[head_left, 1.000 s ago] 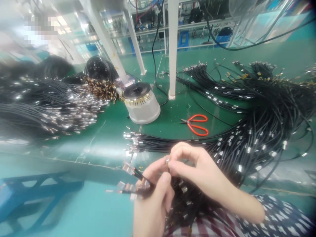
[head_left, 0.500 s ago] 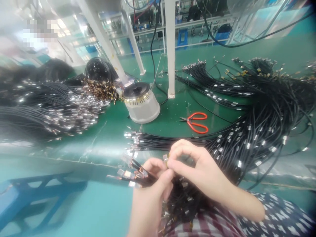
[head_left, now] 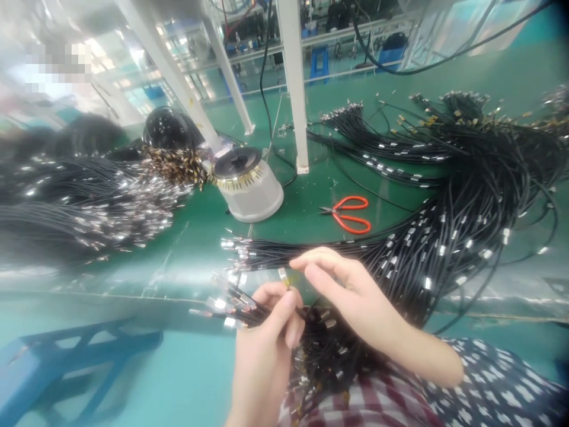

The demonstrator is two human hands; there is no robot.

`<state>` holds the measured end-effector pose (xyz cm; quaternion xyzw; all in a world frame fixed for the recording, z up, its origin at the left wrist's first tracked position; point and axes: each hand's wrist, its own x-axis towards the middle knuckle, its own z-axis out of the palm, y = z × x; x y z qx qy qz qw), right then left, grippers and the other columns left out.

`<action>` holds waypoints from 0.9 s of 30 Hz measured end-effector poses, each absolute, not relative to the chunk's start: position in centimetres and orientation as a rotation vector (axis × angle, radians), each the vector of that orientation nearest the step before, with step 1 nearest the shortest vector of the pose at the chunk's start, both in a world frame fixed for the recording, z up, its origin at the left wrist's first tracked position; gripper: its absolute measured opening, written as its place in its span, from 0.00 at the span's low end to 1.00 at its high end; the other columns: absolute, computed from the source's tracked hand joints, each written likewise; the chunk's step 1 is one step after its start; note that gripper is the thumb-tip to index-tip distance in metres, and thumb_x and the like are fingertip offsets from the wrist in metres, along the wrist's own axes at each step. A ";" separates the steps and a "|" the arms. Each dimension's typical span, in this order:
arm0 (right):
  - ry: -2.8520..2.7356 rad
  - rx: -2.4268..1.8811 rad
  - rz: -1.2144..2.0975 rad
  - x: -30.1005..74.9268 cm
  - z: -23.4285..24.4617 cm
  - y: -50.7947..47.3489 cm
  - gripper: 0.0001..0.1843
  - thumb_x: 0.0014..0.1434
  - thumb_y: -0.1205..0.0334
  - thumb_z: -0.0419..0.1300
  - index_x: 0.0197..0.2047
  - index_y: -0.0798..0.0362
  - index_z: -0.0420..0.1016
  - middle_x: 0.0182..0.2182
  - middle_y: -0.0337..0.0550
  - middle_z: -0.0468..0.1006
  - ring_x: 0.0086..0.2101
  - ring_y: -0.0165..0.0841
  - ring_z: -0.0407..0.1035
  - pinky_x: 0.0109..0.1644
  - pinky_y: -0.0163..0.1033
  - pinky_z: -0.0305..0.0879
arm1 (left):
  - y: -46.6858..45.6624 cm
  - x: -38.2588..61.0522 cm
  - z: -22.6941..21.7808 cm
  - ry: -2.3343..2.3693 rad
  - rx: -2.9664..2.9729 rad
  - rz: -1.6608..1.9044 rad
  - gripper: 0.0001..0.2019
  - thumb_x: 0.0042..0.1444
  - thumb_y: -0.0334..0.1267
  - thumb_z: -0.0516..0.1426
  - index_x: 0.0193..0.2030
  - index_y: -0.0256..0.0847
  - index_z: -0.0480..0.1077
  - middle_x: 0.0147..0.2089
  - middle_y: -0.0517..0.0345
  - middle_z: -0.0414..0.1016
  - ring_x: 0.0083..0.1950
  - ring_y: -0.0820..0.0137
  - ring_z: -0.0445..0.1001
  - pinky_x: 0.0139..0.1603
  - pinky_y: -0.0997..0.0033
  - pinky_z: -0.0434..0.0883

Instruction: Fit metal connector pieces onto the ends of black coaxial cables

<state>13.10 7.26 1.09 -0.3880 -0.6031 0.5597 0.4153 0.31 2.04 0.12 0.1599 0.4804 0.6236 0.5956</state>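
A workshop with benches stretches away behind, one small blue stool (head_left: 319, 64) standing upright there, and nearer is one green table (head_left: 204, 231). Three white posts (head_left: 293, 89) rise by the work area, two of them slanting in this view. Beside them sits one white tub (head_left: 253, 201), topped by one black disc (head_left: 237, 160) with a ring of brass-coloured pieces. One pair of red-handled scissors (head_left: 335, 211) lies to its right, blades pointing left.

Two big heaps of black cables flank the table: the left heap (head_left: 57, 196), blurred towards the edge, and the right heap (head_left: 462, 184), dotted with silvery bands (far too many to count). One bundle (head_left: 280, 254) runs from the right heap to just beyond the hands.

The left hand (head_left: 267, 350) is closed around one small bunch of cables (head_left: 249, 311), several bright tips sticking out leftward, their number lost in blur. Its thumb and forefinger pinch one cable end, with one small metal clip (head_left: 283, 274) poking up above them. The right hand (head_left: 355, 290) is loose and gripping nothing, fingers stretched out near the clip, apart from it.
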 end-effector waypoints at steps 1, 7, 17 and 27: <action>-1.504 -0.973 1.414 13.1 1.0 7.3 0.11 0.64 0.59 0.56 0.39 0.53 0.79 0.41 0.43 0.78 0.45 0.33 0.72 0.52 0.37 0.65 | 2.0 0.3 0.1 1.118 0.363 1.449 0.08 0.47 0.31 0.67 0.26 0.36 0.71 0.24 0.62 0.73 0.15 0.86 0.58 0.19 0.81 0.55; -1.416 -0.959 1.460 12.7 0.9 7.3 0.04 0.55 0.63 0.65 0.32 0.55 0.77 0.38 0.42 0.77 0.40 0.33 0.72 0.48 0.38 0.65 | 1.9 0.3 0.0 1.098 0.377 1.458 0.07 0.48 0.32 0.67 0.27 0.37 0.72 0.15 0.68 0.62 0.15 0.84 0.57 0.20 0.82 0.55; -1.404 -0.913 1.416 12.2 0.9 7.5 0.10 0.58 0.69 0.62 0.25 0.55 0.72 0.27 0.38 0.75 0.31 0.29 0.70 0.42 0.37 0.64 | 2.0 0.2 0.0 1.093 0.450 1.465 0.07 0.48 0.32 0.67 0.27 0.35 0.73 0.24 0.63 0.71 0.15 0.85 0.59 0.19 0.82 0.55; -1.167 -0.854 1.778 11.4 0.6 7.6 0.12 0.57 0.61 0.64 0.24 0.54 0.70 0.21 0.36 0.73 0.28 0.31 0.69 0.39 0.40 0.65 | 1.9 0.3 -0.2 1.025 0.388 1.443 0.07 0.53 0.33 0.64 0.27 0.35 0.72 0.24 0.63 0.69 0.15 0.88 0.52 0.17 0.84 0.52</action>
